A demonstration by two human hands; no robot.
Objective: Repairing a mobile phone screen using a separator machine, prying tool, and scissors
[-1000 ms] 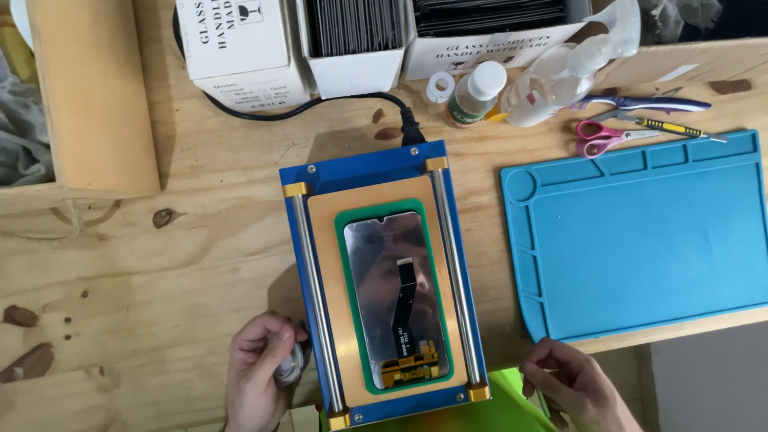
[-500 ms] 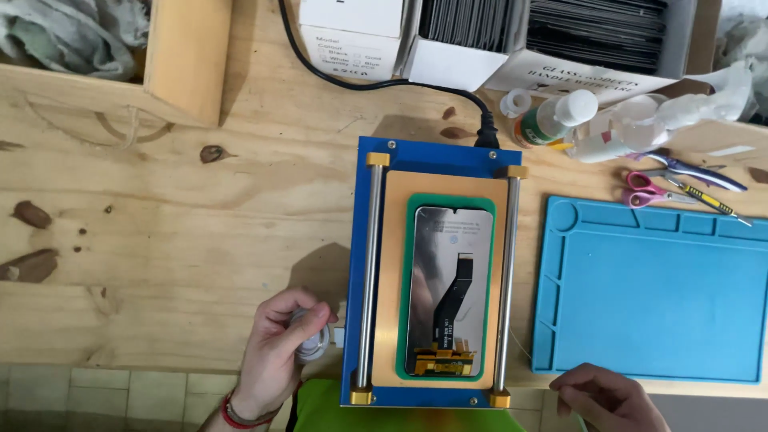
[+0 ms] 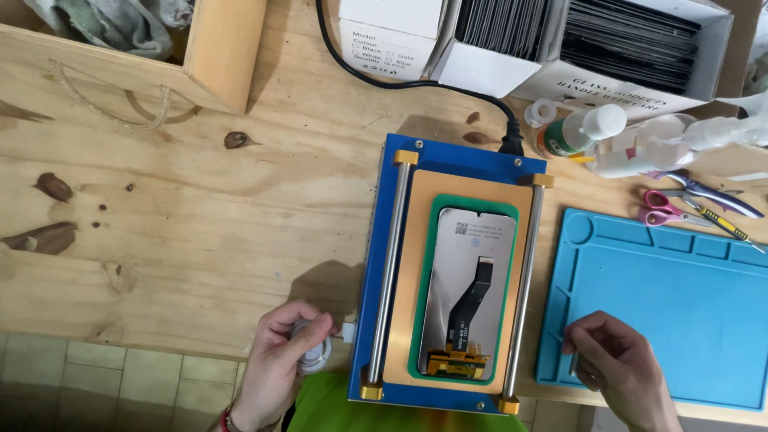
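A: L→R, quick. What's the left hand (image 3: 280, 364) got?

B: Fingers curled tight round a small silvery knob (image 3: 310, 354), at the near left corner of the blue separator machine (image 3: 372, 304). Knob sits betw. thumb and forefingers, just beside the machine's left wall.

A: And the phone display (image 3: 472, 296)?

B: Back side up in the green mould (image 3: 426, 280) on the tan plate, right of that hand. Long axis runs away from the person, parallel to the 2 steel rods (image 3: 392, 264). Black flex cable down its middle, gold connector at the near end.

A: Nearer hand?

B: About even; left hand's a bit closer to the machine.

A: Right hand (image 3: 612, 364)?

B: On the near left edge of the blue silicone mat (image 3: 680, 320), fingers bent together. Can't tell if anything's pinched.

A: Counts?

B: 1 display, 1 machine, 1 mat, 2 rods, 1 power cable (image 3: 400, 76), 1 pink-handled scissors (image 3: 668, 206), 2+ bottles (image 3: 584, 132).
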